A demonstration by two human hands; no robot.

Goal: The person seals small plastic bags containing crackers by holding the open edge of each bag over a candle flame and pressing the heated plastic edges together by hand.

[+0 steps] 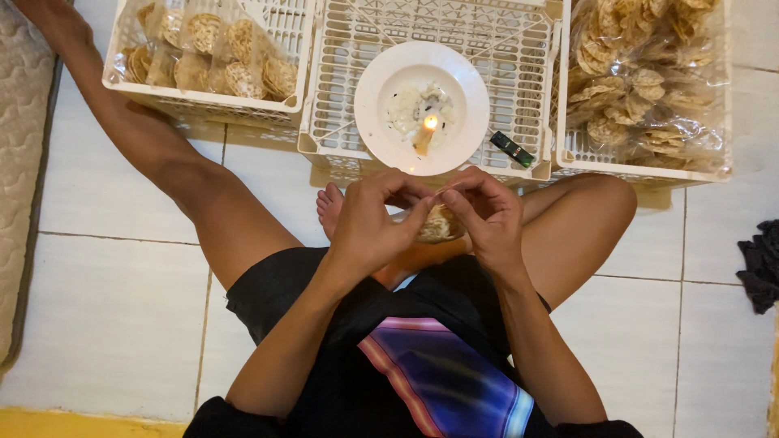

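- Both hands pinch one small clear plastic packet of pale round crackers [439, 223]; left hand [373, 223] wraps its near side, right hand [487, 215] holds the other side, fingertips of both meeting at the packet's top edge.
- Head view: packet held in the air over the person's crossed legs, just in front of the upturned white plastic crate [430, 81], below the flame.
- White round ceramic plate [381, 122] sits on that crate; short lit candle stub [425, 134] stands in a puddle of wax at its middle.
- Small dark green lighter [512, 149] lies on the crate just right of the plate.
- Step, as judged: packet mouth being pinched flat, ready for heat sealing; not yet at the flame.
- Next move calls for a steady, level top edge and fingertips kept clear of the flame.
- Packet look: thin, crinkly film, a few crackers inside, mostly hidden by the fingers.
- Left white crate [203, 101] holds several small filled packets [211, 49]; right white crate [641, 170] holds a big clear bag of loose crackers [641, 73].
- White tiled floor [114, 300] underneath; dark cloth [761, 264] at the right edge.
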